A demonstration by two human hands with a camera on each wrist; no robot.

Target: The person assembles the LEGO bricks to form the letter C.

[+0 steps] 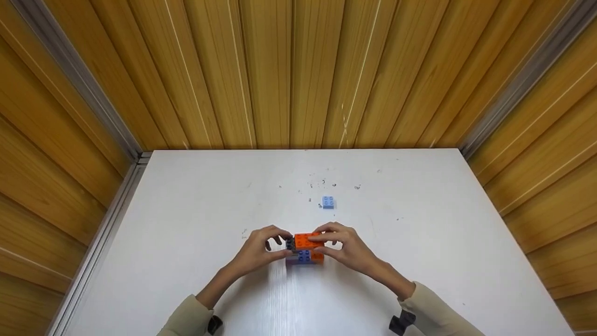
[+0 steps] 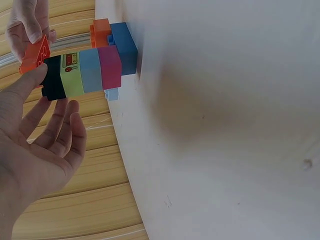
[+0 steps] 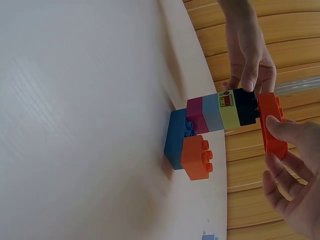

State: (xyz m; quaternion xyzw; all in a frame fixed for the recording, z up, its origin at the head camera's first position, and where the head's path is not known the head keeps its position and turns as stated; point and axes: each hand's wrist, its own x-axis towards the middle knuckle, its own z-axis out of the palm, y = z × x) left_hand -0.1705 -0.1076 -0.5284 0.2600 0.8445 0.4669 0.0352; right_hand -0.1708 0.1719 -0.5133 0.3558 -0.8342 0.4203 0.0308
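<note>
Wood-look walls (image 1: pixel 270 70) stand round a smooth white table (image 1: pixel 200 200). Left hand (image 1: pixel 261 247) pinches a boxy black block (image 2: pixel 55 80); right hand (image 1: pixel 350 249) pinches a long, bumpy orange block (image 1: pixel 303 241).

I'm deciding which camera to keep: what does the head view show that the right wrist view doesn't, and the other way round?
Only the head view shows the sleeves and black wrist devices.

Only the right wrist view clearly shows the print on the yellow block.

Both show the left hand at the black block, the right hand holding the upper orange block, and the loose light-blue block, cut off in the wrist view.
</note>
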